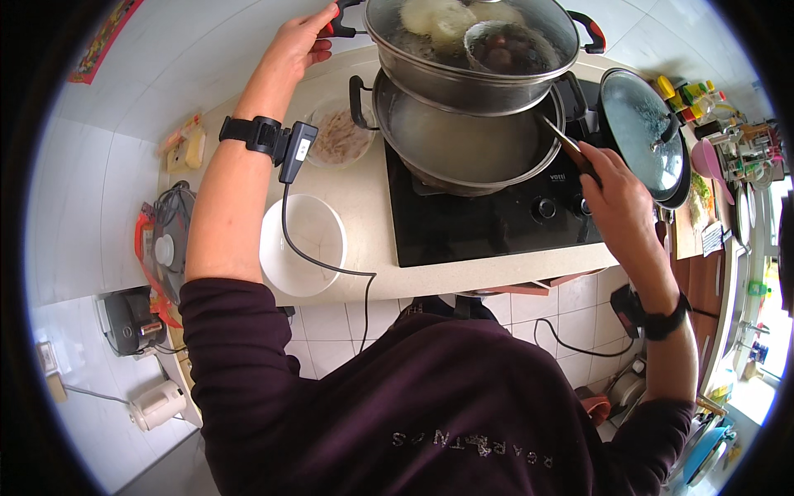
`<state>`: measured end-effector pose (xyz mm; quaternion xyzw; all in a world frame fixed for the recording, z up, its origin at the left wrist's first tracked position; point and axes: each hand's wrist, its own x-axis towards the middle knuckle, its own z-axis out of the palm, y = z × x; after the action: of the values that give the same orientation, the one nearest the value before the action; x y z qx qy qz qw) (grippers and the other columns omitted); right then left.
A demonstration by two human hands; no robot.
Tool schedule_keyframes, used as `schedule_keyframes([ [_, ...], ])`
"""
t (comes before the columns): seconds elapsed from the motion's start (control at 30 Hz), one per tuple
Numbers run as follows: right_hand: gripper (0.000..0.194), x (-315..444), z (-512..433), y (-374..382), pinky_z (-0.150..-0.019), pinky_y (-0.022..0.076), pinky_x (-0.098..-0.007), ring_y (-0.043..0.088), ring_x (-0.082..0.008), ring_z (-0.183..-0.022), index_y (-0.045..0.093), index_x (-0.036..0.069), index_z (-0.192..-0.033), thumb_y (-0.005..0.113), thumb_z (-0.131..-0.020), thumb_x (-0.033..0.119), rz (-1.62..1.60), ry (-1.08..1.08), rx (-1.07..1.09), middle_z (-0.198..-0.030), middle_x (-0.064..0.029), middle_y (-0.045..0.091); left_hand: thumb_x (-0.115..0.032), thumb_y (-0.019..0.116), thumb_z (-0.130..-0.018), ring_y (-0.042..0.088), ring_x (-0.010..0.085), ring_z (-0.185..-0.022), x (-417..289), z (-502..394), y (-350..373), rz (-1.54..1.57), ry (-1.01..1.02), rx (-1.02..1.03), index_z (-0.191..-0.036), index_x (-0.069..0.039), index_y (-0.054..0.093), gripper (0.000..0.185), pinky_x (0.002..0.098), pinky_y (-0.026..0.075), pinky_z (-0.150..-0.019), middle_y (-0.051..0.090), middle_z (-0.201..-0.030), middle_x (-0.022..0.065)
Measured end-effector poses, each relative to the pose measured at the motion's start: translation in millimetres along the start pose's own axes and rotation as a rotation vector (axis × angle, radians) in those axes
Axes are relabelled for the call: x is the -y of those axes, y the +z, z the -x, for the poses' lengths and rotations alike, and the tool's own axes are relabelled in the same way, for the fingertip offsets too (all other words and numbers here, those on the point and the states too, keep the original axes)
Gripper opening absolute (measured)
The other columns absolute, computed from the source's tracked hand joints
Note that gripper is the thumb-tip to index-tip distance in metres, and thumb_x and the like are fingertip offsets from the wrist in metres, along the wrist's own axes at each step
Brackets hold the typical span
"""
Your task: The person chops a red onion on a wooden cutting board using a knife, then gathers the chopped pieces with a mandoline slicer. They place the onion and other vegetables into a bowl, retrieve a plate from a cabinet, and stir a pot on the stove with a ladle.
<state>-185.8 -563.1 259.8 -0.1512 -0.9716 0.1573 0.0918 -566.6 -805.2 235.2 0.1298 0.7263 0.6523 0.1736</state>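
Note:
My left hand [304,40] grips the black and red side handle [339,22] of a metal steamer tier [459,87]. The tier is tilted and raised off the far side of the pot's front, under a glass lid [428,46]. Through the glass show pale, bun-like food and a bowl [510,46] of dark contents. Below it stands a wide metal pot [465,149] of cloudy liquid. My right hand [617,192] holds a metal utensil with a brown handle [580,158]; its tip meets the pot's right rim near the tier, and its working end is hidden.
The pot stands on a black gas hob [477,232]. To the right is a pan with a glass lid [645,133], with several bottles [695,99] behind. On the left counter stand a white bowl [304,245] and a clear bowl of shredded food [340,133].

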Motion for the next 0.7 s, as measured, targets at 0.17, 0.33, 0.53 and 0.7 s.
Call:
schedule_keyframes([
  [0.17,0.038,9.7,-21.9,19.0,-0.069,0.0522,-0.0328,0.065,-0.0237,-0.078,0.059,-0.002,-0.121,0.053,-0.088,0.014,-0.349,0.17,0.198,-0.094,-0.0116,0.064,-0.041,0.068,-0.088,0.048,0.0118,-0.057,-3.3,5.0,2.0,0.01,-0.02,-0.009,-0.082,-0.013,0.064,0.029,0.0275,0.042,-0.049,0.056,-0.07,-0.0012],
  [0.33,0.042,22.2,-23.5,14.9,-0.049,0.0425,-0.0205,0.05,-0.0043,-0.056,0.057,0.0,-0.128,0.054,-0.088,0.014,-0.792,0.45,0.423,-0.084,-0.0019,0.061,-0.042,0.069,-0.087,0.049,0.0116,-0.056,-3.3,6.3,4.3,0.012,-0.021,-0.036,-0.079,-0.013,0.063,0.031,0.0273,0.042,-0.049,0.056,-0.069,-0.0013],
  [0.53,0.041,29.2,-3.0,-36.1,-0.049,0.0419,-0.02,0.048,-0.0042,-0.056,0.06,-0.001,-0.125,0.053,-0.087,0.013,-0.607,0.331,0.41,-0.071,0.0021,0.054,-0.042,0.07,-0.086,0.049,0.0116,-0.054,-0.6,6.9,4.9,0.015,-0.014,0.004,-0.077,-0.011,0.062,0.033,0.0267,0.043,-0.047,0.057,-0.069,-0.0007],
  [0.7,0.038,24.1,3.1,-56.3,-0.052,0.0446,-0.0259,0.053,-0.0099,-0.056,0.061,-0.002,-0.121,0.052,-0.087,0.013,-0.36,0.359,0.267,-0.069,-0.005,0.058,-0.042,0.07,-0.086,0.05,0.0115,-0.054,-1.8,12.0,4.0,0.033,-0.014,0.013,-0.077,-0.011,0.064,0.033,0.0262,0.043,-0.047,0.057,-0.069,-0.0007],
])
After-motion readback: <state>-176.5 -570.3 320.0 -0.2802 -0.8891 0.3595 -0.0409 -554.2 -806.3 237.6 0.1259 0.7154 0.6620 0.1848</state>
